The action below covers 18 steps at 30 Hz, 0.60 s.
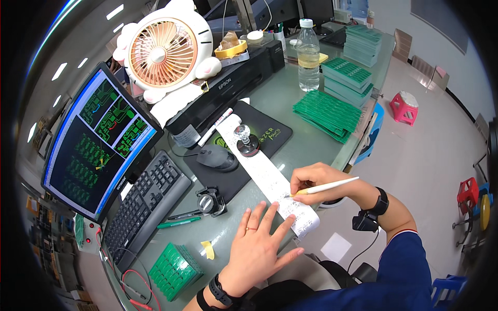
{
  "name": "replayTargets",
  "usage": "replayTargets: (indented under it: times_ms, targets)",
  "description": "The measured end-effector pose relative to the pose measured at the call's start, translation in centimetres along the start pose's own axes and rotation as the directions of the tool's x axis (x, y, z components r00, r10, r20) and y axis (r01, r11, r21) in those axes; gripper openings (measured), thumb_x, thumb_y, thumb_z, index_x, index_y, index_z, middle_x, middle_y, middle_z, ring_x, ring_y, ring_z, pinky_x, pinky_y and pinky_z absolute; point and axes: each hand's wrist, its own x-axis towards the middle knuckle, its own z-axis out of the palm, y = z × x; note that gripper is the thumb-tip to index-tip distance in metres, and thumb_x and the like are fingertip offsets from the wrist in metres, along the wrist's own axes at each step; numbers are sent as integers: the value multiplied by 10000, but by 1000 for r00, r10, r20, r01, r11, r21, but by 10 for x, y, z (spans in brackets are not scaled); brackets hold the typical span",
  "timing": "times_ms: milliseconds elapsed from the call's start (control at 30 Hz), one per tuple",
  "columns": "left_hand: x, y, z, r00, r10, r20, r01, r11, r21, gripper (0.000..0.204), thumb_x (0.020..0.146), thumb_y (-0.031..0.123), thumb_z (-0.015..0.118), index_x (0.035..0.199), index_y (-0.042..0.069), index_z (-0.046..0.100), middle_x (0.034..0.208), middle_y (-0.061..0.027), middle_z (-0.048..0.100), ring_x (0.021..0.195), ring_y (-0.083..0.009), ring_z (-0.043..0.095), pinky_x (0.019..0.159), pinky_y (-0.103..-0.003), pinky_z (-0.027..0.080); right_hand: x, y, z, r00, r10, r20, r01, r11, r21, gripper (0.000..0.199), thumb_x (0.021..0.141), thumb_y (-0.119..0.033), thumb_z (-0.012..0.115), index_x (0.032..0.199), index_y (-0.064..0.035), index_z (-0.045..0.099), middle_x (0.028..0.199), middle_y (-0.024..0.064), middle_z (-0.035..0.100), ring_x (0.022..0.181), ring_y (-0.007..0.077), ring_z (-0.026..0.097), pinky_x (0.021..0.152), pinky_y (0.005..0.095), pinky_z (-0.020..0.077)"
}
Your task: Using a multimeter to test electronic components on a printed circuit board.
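Note:
A long white paper strip (pixel 263 170) covered with small handwriting runs across the desk, its near end curling over the edge. My right hand (pixel 317 179) is closed round a white pen (pixel 332 185) with a yellowish grip, the tip at the paper. Fingers spread, my left hand (pixel 258 248) lies flat on the desk, fingertips at the strip's left edge. Farther up, a round dark-based stamp (pixel 246 141) with a clear knob stands on the strip. Beside it a black mouse (pixel 217 157) rests on the dark mouse pad (pixel 272 128).
A keyboard (pixel 148 199) and monitor (pixel 98 140) stand at left. Stacked green circuit boards (pixel 174 269) sit near my left wrist, more boards (pixel 329 114) at far right. A green pen (pixel 179 222), water bottle (pixel 308 57), black printer (pixel 228 85) and fan (pixel 163 54) are around.

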Motion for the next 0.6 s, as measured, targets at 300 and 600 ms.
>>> replayTargets:
  times_ms: [300,600]
  targets:
    - [1,-2,-2,1000,-6,23,6,1000,-8,598,827,574,610,1293,201,569,1365,-168,465,1297,-374,393,1088,-528,296,3,12,-6,971,-212,-110,173,942,-289,140,794,-132,664,795,-42,557,673,55,585,605,160,573,557,313,443]
    - [-7,2,-16,999,-9,41,9,1000,-2,572,852,534,602,1306,188,558,1394,-157,440,1326,-339,374,1105,-524,267,0,28,-14,935,60,-350,53,951,304,145,838,-128,655,819,-56,531,751,-28,546,685,31,471,603,209,383]
